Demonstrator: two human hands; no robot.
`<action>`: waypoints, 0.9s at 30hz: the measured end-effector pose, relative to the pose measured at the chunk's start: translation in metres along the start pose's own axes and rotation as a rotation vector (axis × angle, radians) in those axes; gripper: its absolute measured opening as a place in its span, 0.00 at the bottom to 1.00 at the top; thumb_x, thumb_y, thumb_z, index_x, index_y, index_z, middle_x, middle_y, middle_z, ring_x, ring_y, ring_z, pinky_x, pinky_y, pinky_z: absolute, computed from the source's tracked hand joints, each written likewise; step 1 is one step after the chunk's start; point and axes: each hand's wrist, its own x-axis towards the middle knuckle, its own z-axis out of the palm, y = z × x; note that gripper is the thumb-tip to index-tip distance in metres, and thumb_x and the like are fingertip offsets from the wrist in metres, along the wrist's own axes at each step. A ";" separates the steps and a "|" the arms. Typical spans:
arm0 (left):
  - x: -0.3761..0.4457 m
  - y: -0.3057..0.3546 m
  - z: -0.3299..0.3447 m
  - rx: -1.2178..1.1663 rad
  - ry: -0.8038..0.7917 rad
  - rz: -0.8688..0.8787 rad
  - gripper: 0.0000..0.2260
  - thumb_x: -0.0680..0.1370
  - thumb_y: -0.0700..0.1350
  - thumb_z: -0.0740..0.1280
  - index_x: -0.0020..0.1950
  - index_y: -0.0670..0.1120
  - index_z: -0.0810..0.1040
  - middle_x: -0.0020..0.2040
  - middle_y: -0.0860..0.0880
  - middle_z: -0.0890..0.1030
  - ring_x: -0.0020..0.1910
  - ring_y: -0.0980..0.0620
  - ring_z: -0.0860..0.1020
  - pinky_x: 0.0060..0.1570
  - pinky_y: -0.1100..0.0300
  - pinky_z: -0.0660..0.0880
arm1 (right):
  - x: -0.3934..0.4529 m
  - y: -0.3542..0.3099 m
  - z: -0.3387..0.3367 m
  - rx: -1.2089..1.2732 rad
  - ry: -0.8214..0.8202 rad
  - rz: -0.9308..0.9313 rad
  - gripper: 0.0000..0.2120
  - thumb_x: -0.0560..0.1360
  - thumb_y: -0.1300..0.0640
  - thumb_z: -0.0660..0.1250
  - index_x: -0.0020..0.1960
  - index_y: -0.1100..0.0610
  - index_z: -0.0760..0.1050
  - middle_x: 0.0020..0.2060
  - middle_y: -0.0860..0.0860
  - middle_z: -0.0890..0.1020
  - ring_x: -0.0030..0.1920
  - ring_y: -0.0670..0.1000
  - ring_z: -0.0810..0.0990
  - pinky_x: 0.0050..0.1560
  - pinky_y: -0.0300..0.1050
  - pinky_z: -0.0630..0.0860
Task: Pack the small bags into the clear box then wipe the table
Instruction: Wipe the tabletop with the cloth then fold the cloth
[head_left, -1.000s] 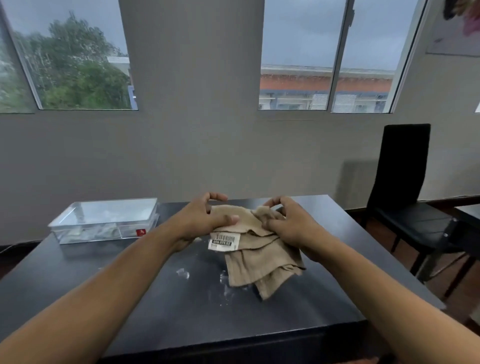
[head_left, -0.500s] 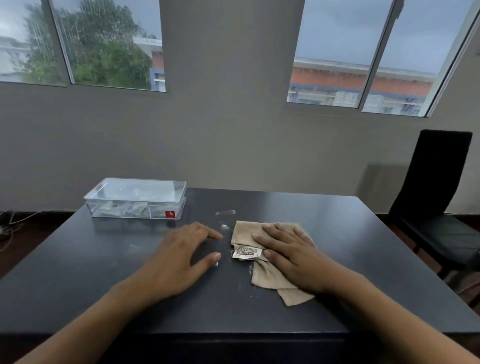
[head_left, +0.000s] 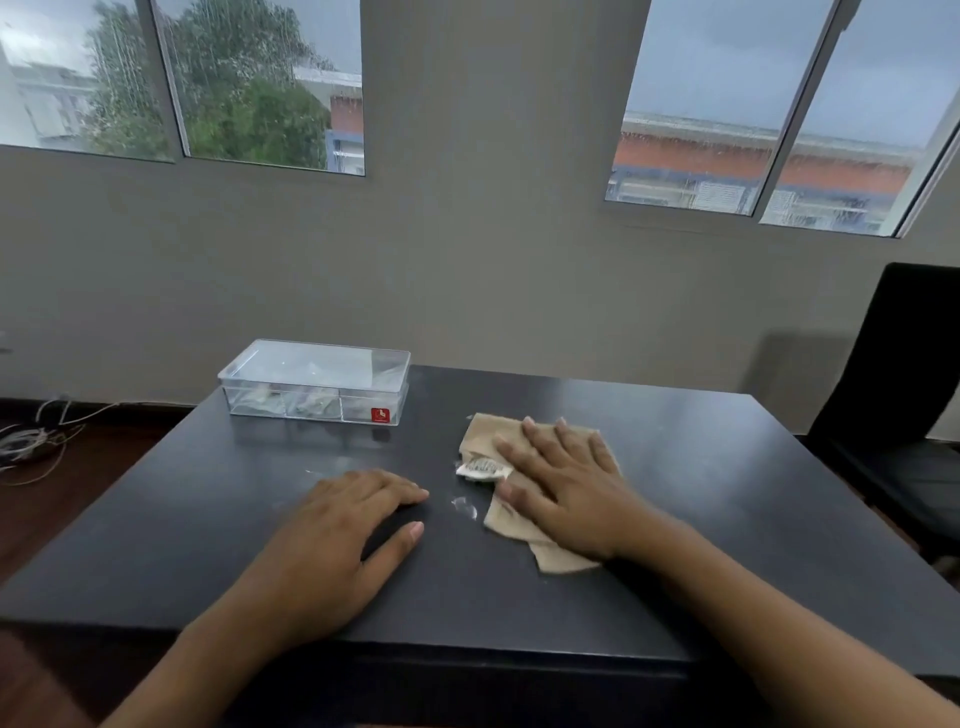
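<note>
A beige cloth (head_left: 485, 439) with a white barcode tag lies on the dark table (head_left: 701, 467), right of centre. My right hand (head_left: 566, 486) presses flat on the cloth, fingers spread. My left hand (head_left: 337, 540) rests palm down on the bare table beside it, holding nothing. The clear box (head_left: 317, 382) stands at the table's far left edge with its lid on; small bags show through its walls. A few wet or shiny smears (head_left: 465, 506) sit between the two hands.
A black chair (head_left: 893, 415) stands to the right of the table. Loose cables (head_left: 31, 441) lie on the wooden floor at the left. A grey wall with two windows runs behind the table.
One second ago both hands held the cloth up above the table. The cloth is now flat under my right hand, which has slid it slightly away; my left hand let go and rests on the table.
</note>
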 end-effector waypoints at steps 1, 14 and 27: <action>0.000 -0.001 0.001 -0.007 -0.002 0.002 0.22 0.81 0.66 0.52 0.69 0.62 0.74 0.66 0.67 0.74 0.67 0.66 0.70 0.68 0.63 0.64 | -0.014 -0.002 0.000 0.006 0.004 -0.028 0.31 0.78 0.26 0.44 0.79 0.29 0.42 0.83 0.39 0.42 0.82 0.50 0.35 0.79 0.61 0.34; -0.002 -0.001 0.001 -0.061 -0.003 0.013 0.20 0.81 0.65 0.53 0.69 0.62 0.74 0.66 0.68 0.72 0.68 0.67 0.68 0.69 0.64 0.62 | 0.054 0.023 -0.003 0.005 0.027 0.255 0.35 0.80 0.30 0.42 0.83 0.42 0.45 0.83 0.45 0.40 0.82 0.53 0.35 0.78 0.65 0.33; -0.001 -0.004 0.003 -0.060 0.002 0.019 0.21 0.81 0.65 0.53 0.68 0.62 0.75 0.65 0.67 0.73 0.67 0.67 0.69 0.68 0.65 0.62 | -0.052 0.004 -0.002 0.052 0.007 -0.074 0.25 0.81 0.30 0.45 0.77 0.25 0.47 0.81 0.31 0.45 0.81 0.40 0.37 0.80 0.55 0.36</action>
